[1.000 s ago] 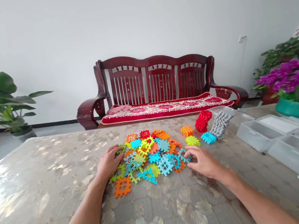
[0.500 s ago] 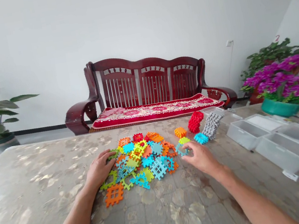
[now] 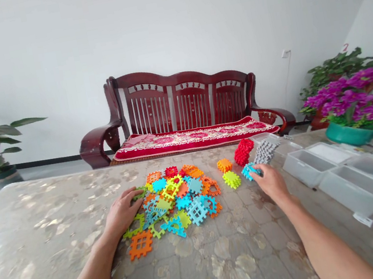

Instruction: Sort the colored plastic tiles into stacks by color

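A loose pile of plastic interlocking tiles (image 3: 175, 199) in orange, blue, lime and red lies on the table, some with window-like openings. My left hand (image 3: 123, 213) rests at the pile's left edge, fingers stretched over a green tile (image 3: 141, 191). My right hand (image 3: 269, 180) pinches a blue interlocking tile (image 3: 249, 170) at the small blue stack; its thumb and fingers hide part of that stack. Left of it sit a lime stack (image 3: 231, 179) and an orange stack (image 3: 225, 165). Behind are a curved red stack (image 3: 244, 152) and a leaning grey stack (image 3: 265, 151).
Clear plastic boxes (image 3: 360, 185) with open lids stand at the right of the patterned table (image 3: 181, 275). Purple flowers (image 3: 361, 89) in a green pot (image 3: 349, 134) are beyond them. A dark red wooden bench (image 3: 187, 101) is across the table.
My right hand has moved right, carrying a blue tile from beside the lime stack to the blue stack. My left hand has stayed at the pile.
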A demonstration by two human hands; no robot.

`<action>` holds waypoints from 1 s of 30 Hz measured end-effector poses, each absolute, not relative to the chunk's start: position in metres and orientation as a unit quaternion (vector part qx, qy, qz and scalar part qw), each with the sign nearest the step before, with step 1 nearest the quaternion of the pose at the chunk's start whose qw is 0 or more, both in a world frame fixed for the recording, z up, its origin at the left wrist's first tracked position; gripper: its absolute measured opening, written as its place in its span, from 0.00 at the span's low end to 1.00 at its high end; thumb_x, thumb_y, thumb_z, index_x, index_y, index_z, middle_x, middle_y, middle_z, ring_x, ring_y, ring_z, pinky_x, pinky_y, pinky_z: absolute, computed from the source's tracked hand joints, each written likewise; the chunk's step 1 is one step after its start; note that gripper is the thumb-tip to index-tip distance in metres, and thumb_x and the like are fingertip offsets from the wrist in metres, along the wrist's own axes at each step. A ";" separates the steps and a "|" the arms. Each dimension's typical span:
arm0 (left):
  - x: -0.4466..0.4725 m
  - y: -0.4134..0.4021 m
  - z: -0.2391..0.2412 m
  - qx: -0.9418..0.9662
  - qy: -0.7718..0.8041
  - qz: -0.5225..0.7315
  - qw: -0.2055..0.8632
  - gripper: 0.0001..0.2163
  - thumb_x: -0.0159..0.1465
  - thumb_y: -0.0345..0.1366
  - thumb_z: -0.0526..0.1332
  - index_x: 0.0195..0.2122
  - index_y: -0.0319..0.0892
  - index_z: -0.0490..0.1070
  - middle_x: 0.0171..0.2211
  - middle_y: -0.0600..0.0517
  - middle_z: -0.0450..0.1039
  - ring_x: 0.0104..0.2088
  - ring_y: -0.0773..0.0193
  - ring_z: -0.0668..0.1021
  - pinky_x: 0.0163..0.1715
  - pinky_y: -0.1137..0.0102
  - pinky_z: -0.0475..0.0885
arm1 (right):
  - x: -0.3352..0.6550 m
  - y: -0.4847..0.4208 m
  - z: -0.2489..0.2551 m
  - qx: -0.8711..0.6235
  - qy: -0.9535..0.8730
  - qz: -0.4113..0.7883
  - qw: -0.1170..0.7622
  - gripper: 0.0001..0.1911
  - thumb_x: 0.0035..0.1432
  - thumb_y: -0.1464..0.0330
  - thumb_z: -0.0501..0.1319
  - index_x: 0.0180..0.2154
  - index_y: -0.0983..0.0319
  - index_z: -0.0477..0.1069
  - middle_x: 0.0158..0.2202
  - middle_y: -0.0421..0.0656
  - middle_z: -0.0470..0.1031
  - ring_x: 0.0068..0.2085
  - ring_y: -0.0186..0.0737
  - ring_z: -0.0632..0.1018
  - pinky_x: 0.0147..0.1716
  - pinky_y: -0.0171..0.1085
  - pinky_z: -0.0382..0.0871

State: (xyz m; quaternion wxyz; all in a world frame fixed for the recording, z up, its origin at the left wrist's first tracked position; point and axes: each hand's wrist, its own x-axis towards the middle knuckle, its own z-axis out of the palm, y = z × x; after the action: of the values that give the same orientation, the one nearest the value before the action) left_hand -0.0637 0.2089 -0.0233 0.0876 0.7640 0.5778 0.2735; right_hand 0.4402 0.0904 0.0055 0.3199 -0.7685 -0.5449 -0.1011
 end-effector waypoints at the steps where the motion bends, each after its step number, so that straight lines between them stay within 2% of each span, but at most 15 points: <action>1: -0.064 0.209 -0.023 0.763 0.578 0.274 0.087 0.22 0.60 0.50 0.55 0.49 0.49 0.79 0.58 0.48 0.73 0.55 0.52 0.76 0.59 0.59 0.67 | 0.439 0.090 0.005 -0.759 -0.550 -0.097 0.335 0.14 0.54 0.60 0.61 0.41 0.58 0.76 0.42 0.47 0.81 0.43 0.48 0.79 0.45 0.43 0.70; 7: -0.064 0.211 -0.025 0.764 0.580 0.271 0.085 0.22 0.60 0.49 0.55 0.49 0.49 0.79 0.58 0.48 0.73 0.55 0.52 0.77 0.60 0.60 0.67 | 0.431 0.079 0.010 -0.675 -0.610 0.051 0.412 0.14 0.50 0.58 0.64 0.36 0.59 0.77 0.43 0.47 0.81 0.43 0.47 0.79 0.45 0.44 0.71; 13: -0.066 0.212 -0.027 0.769 0.574 0.268 0.087 0.23 0.61 0.50 0.54 0.50 0.47 0.78 0.59 0.46 0.72 0.56 0.51 0.76 0.60 0.59 0.66 | 0.411 0.071 0.020 -0.607 -0.684 0.149 0.375 0.13 0.47 0.62 0.67 0.36 0.59 0.77 0.41 0.44 0.81 0.41 0.44 0.79 0.42 0.41 0.72; 15: -0.066 0.212 -0.027 0.769 0.573 0.270 0.087 0.23 0.61 0.50 0.54 0.50 0.47 0.78 0.59 0.46 0.72 0.56 0.51 0.76 0.60 0.58 0.66 | 0.410 0.072 0.020 -0.619 -0.678 0.132 0.374 0.13 0.48 0.60 0.67 0.37 0.58 0.77 0.41 0.44 0.81 0.39 0.43 0.79 0.41 0.41 0.72; 18: -0.065 0.211 -0.026 0.766 0.575 0.274 0.085 0.22 0.60 0.51 0.54 0.49 0.49 0.79 0.58 0.48 0.73 0.55 0.51 0.76 0.59 0.59 0.67 | 0.419 0.076 0.018 -0.714 -0.586 0.020 0.382 0.14 0.53 0.58 0.63 0.39 0.58 0.76 0.39 0.45 0.81 0.37 0.44 0.79 0.40 0.41 0.70; 21: -0.064 0.210 -0.025 0.763 0.579 0.274 0.085 0.22 0.60 0.51 0.54 0.49 0.49 0.79 0.58 0.48 0.73 0.55 0.50 0.77 0.59 0.59 0.68 | 0.430 0.079 0.013 -0.785 -0.518 -0.074 0.332 0.17 0.56 0.59 0.61 0.45 0.58 0.75 0.42 0.47 0.80 0.39 0.46 0.79 0.39 0.41 0.69; 24: -0.064 0.209 -0.024 0.762 0.581 0.273 0.085 0.22 0.60 0.51 0.54 0.48 0.49 0.79 0.57 0.48 0.73 0.55 0.50 0.77 0.59 0.58 0.68 | 0.433 0.083 0.006 -0.799 -0.522 -0.106 0.280 0.18 0.57 0.58 0.61 0.47 0.58 0.74 0.45 0.50 0.79 0.41 0.48 0.79 0.37 0.41 0.68; 30: -0.064 0.209 -0.025 0.762 0.579 0.277 0.087 0.22 0.60 0.50 0.55 0.49 0.50 0.79 0.57 0.48 0.73 0.55 0.51 0.77 0.59 0.59 0.68 | 0.428 0.092 -0.002 -0.814 -0.523 -0.109 0.229 0.17 0.56 0.60 0.63 0.47 0.58 0.75 0.43 0.51 0.79 0.41 0.50 0.79 0.38 0.42 0.69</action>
State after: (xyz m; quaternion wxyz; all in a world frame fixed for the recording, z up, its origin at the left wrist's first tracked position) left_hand -0.0644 0.2095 -0.0246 0.0869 0.7619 0.5789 0.2772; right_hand 0.4283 0.0917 -0.0016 0.2286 -0.8141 -0.5226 -0.1091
